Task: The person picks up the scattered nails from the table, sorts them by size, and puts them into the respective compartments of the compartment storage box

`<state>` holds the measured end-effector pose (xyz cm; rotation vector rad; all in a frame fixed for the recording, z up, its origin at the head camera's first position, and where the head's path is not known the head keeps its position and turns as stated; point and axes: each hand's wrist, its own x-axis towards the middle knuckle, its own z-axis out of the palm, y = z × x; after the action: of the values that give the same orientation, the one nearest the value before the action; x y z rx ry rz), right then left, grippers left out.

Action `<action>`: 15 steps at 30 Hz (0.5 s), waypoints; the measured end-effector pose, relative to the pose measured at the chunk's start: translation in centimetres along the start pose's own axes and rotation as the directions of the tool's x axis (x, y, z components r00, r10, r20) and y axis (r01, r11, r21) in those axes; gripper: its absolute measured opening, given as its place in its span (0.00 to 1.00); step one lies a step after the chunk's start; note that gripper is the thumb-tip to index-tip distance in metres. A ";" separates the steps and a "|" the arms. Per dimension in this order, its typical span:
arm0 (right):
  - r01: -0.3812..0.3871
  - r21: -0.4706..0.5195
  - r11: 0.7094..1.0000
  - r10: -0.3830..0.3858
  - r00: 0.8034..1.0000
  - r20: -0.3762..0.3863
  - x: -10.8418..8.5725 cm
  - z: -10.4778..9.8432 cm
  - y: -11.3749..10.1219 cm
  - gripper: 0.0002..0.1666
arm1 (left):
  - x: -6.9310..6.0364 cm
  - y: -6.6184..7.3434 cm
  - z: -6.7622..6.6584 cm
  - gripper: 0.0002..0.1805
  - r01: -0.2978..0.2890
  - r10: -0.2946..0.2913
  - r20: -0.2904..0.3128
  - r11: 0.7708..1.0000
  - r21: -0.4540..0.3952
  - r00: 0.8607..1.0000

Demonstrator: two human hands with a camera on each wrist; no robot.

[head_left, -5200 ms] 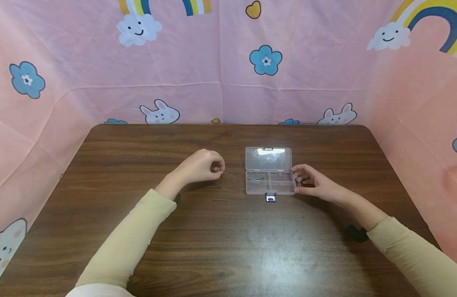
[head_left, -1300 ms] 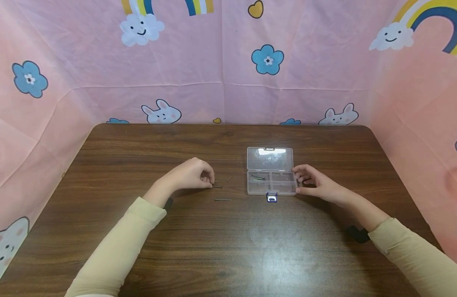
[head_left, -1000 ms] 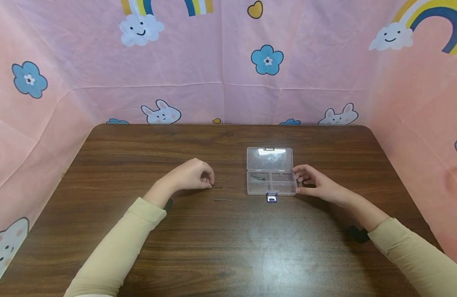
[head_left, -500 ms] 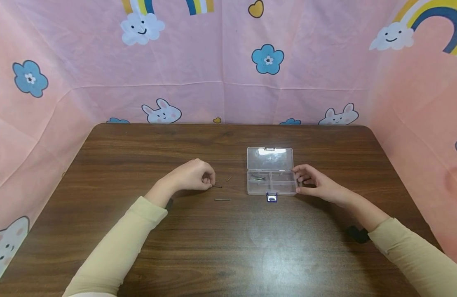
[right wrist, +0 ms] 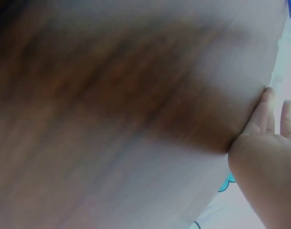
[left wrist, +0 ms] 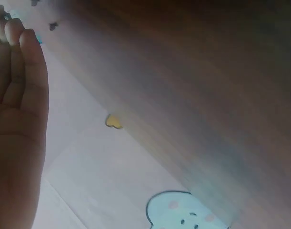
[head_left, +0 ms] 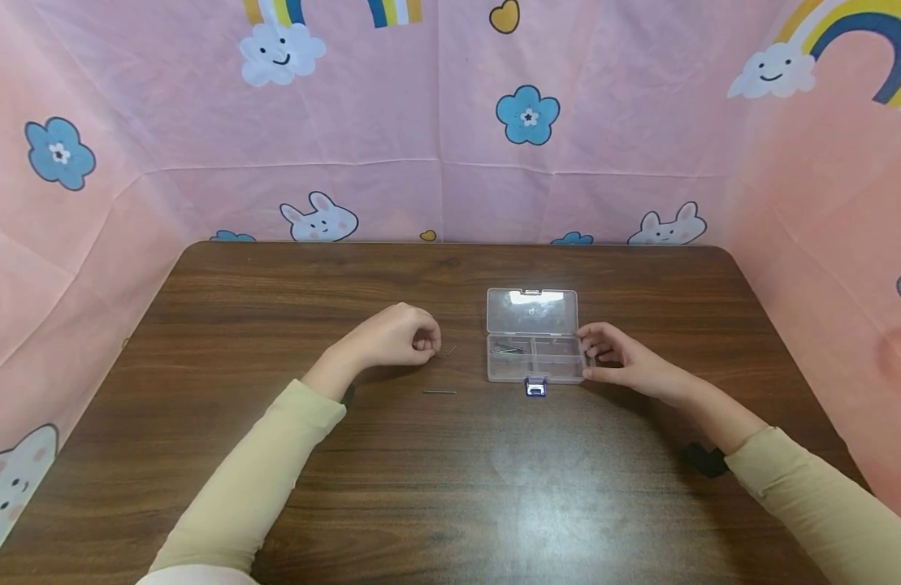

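1. Front nail (head_left: 439,392): thin, straight metal, long axis left-right, on wood-grain table (head_left: 348,496).
2. Right hand (head_left: 617,360): thumb and fingers bent round right end of box (head_left: 560,370), clear plastic, rectangular, divided.
3. Left hand (head_left: 399,338): fingers curled, tips together; can't tell if pinching anything. Small pin (head_left: 452,350) by fingertips, slanted.
4. Box nails (head_left: 508,349): rear-left compartment, roughly left-right.
5. Lid (head_left: 532,313): flat, open, behind.
6. Pink cloth (head_left: 392,106): creased, printed.
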<state>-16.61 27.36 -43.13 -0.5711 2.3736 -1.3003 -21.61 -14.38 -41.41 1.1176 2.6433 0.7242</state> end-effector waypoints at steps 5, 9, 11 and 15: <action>0.003 -0.005 1.000 -0.003 1.000 -0.003 0.1 0.1 0.0 0.33 | 1.1 0.7 0.3 0.07 -0.047 0.047 -0.042 0.999 0.007 0.998; 0.021 -0.011 1.000 -0.021 1.000 -0.008 0.1 0.1 0.1 0.33 | 1.9 1.3 0.5 0.06 -0.094 0.094 -0.078 0.996 0.003 0.993; 0.026 -0.012 1.000 -0.026 1.000 -0.011 0.1 0.1 0.2 0.33 | 2.4 1.7 0.7 0.05 -0.117 0.117 -0.094 0.993 0.006 0.989; 0.014 -0.009 1.000 -0.014 1.000 -0.013 0.1 0.1 0.2 0.33 | 3.3 2.3 1.1 0.05 -0.135 0.135 -0.112 0.991 0.009 0.984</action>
<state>-16.70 27.33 -43.36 -0.5848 2.3911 -1.3046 -22.12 -10.23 -41.10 1.3036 2.6800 0.8333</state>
